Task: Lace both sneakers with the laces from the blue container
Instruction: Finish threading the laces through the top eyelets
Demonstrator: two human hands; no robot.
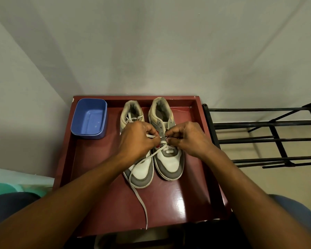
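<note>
Two grey-and-white sneakers stand side by side on a dark red tray-like table point(101, 169), toes toward me. The left sneaker point(140, 175) shows lacing near its collar; my left arm hides its middle. The right sneaker point(171, 162) has a white lace point(142, 200) crossed through its lower eyelets, one long end trailing over the left shoe's toe to the table's front edge. My left hand point(135, 139) pinches the lace at the right shoe's left eyelet row. My right hand point(185, 137) pinches the lace at the eyelets from the right. The blue container point(88, 119) stands at the back left, with nothing visible inside.
A black metal rack point(262, 133) stands right of the table. Grey walls close the corner behind. A teal object point(11, 187) lies at the lower left on the floor, and my knees show at both bottom corners.
</note>
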